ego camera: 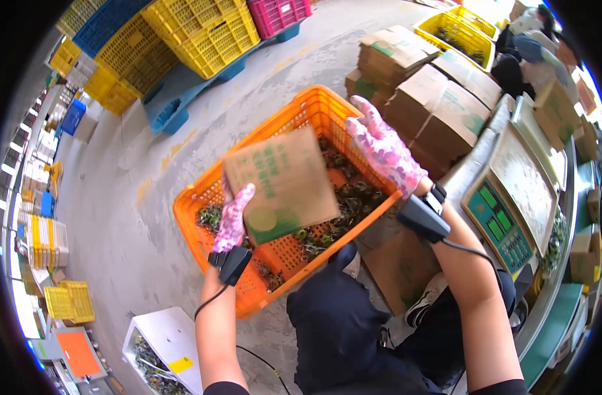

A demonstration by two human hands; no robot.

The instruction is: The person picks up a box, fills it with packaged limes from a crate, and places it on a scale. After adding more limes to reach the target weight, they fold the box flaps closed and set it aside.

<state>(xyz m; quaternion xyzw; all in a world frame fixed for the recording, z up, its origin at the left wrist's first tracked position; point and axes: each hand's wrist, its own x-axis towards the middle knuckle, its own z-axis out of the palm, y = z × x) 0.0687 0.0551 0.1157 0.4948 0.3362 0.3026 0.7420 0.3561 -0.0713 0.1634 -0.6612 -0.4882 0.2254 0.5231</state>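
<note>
My left hand (233, 217), in a pink and white patterned glove, grips a brown cardboard carton (286, 182) at its left edge. The thumb lies on the front; the other fingers are hidden behind it. The carton bears green printing and is slightly blurred. It is tilted above an orange plastic crate (276, 254) with perforated walls. In the crate lie dark green and brownish items (355, 202), partly in shiny clear wrapping. My right hand (385, 148), gloved alike, is at the crate's right side with fingers extended and nothing between them. Whether it touches the rim is unclear.
Bundled flattened cartons (434, 113) stand right of the crate. Beyond them is a weighing scale (508, 207) beside a conveyor. A white foam box (165, 340) sits at lower left. Yellow crates (202, 34) rest on a blue pallet (182, 94). People (533, 49) are at upper right.
</note>
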